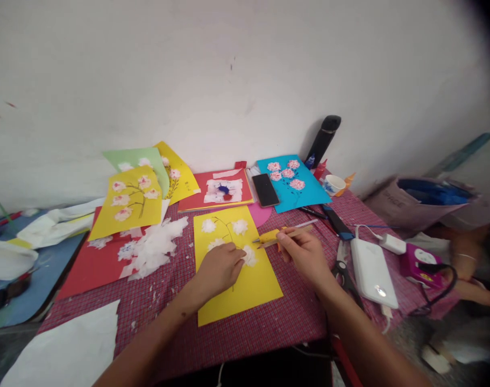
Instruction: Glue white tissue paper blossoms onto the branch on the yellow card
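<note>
A yellow paper sheet [248, 285] with a drawn branch and white tissue flowers lies on the red checked tablecloth [293, 317] in front of me. My left hand [219, 267] rests on this sheet, its fingertips pressing a white tissue flower [250, 256]. My right hand [305, 253] hovers just right of the sheet, gripping a thin wooden stick [287, 236] along with a yellow glue tube [270, 235], both pointing left toward the flower.
Finished flower sheets lie behind: yellow [127, 201], red [216, 191], blue [287, 183]. A phone [265, 189], black bottle [324, 141], cup [333, 184], scissors [343, 266], white power bank [373, 271] and shredded tissue [154, 247] surround me. Another person's arm [466, 263] shows at right.
</note>
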Available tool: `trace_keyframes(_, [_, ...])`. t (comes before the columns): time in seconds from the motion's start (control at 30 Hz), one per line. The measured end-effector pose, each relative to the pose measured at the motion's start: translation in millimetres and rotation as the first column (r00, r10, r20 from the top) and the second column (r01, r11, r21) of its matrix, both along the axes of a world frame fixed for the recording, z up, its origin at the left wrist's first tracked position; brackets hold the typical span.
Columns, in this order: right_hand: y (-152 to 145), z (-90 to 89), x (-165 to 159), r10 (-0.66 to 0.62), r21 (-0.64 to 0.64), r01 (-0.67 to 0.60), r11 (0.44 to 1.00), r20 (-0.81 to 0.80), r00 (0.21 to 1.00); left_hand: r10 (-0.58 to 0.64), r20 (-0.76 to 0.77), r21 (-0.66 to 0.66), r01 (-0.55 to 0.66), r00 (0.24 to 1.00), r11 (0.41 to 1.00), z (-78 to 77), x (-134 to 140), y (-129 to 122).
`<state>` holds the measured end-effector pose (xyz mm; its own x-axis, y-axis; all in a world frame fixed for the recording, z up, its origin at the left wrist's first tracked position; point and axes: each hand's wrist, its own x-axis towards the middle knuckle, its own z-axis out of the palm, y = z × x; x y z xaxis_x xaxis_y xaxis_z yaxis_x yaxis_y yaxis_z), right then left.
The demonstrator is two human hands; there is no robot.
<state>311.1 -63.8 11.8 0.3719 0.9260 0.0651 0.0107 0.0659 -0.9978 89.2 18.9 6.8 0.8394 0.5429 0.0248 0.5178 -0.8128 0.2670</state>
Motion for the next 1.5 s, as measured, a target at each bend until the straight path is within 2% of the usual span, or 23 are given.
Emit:
trace_keyframes(0.2, [-29, -8.3, -3, -0.141, 0.055, 0.146, 0.988, -0.094, 0.986, 0.069, 0.003, 0.013, -0.069, 0.998, 0.998, 1.1, -5, 1])
trace_keyframes(0.37, [-68, -20.2, -11, -0.219, 0.029, 0.222, 0.975, -0.087, 0.972, -0.006, -0.085, 0.052, 0.011, 0.996, 0.999, -2.0, 0, -3])
trace_keyframes(0.5, [-86, -25.1, -17, -0.241, -0.018, 0.241, 0.97, -0.024, 0.97, -0.015, -0.14, 0.093, 0.028, 0.99, 0.995, -5.1, 6, -7])
trace_keyframes(0.67, [-90, -26.8, -20, -0.231, -0.045, 0.23, 0.972, -0.038, 0.972, -0.011, -0.167, 0.132, 0.033, 0.986, 0.991, -3.9, 7, -9])
trace_keyframes(0.93, [-94, -38.2, -20, -0.279, -0.074, 0.272, 0.959, -0.114, 0.953, 0.104, -0.132, 0.159, -0.082, 0.986, 0.984, 15.8, -12, -5])
trace_keyframes(1.07, [-94, -46.5, -23, -0.316, -0.086, 0.306, 0.948, -0.147, 0.937, 0.074, -0.128, 0.136, -0.057, 0.989, 0.989, 11.7, -9, -9])
trace_keyframes(1.3, [-98, -53.3, -28, -0.281, -0.083, 0.27, 0.959, -0.19, 0.941, 0.008, -0.166, 0.16, 0.018, 0.986, 0.987, -5.6, 3, -15])
trace_keyframes(1.5, [-96, -53.3, -30, -0.31, -0.075, 0.301, 0.95, -0.174, 0.935, 0.08, -0.083, 0.165, -0.065, 0.993, 0.984, 5.1, -18, -9])
